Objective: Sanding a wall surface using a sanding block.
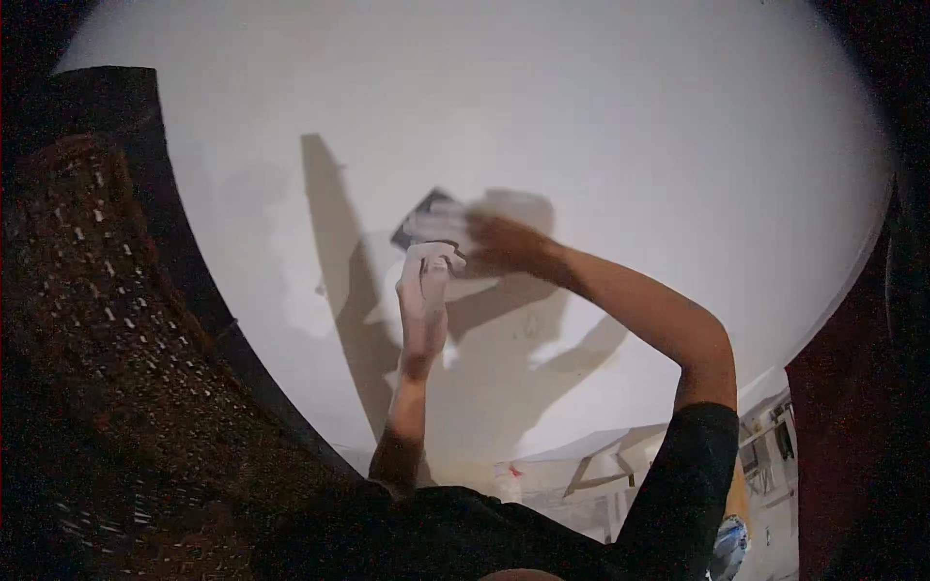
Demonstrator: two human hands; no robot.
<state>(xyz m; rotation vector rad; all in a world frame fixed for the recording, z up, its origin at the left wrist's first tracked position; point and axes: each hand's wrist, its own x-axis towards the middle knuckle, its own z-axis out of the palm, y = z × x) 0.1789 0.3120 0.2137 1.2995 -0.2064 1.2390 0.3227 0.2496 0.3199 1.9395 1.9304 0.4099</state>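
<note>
The dark pad (423, 207) lies against the white wall (668, 165), likely light, slightly flexible and hard to break; its broad back or edges should suit a hold. Just below, the left hand (423, 295) has its fingers curled; I cannot tell whether that grip holds anything. The right hand (482, 237), blurred, grasps the pad, fingers spread across its back.

Two hands (424, 290) (480, 237), one dark pad (418, 211)
</note>
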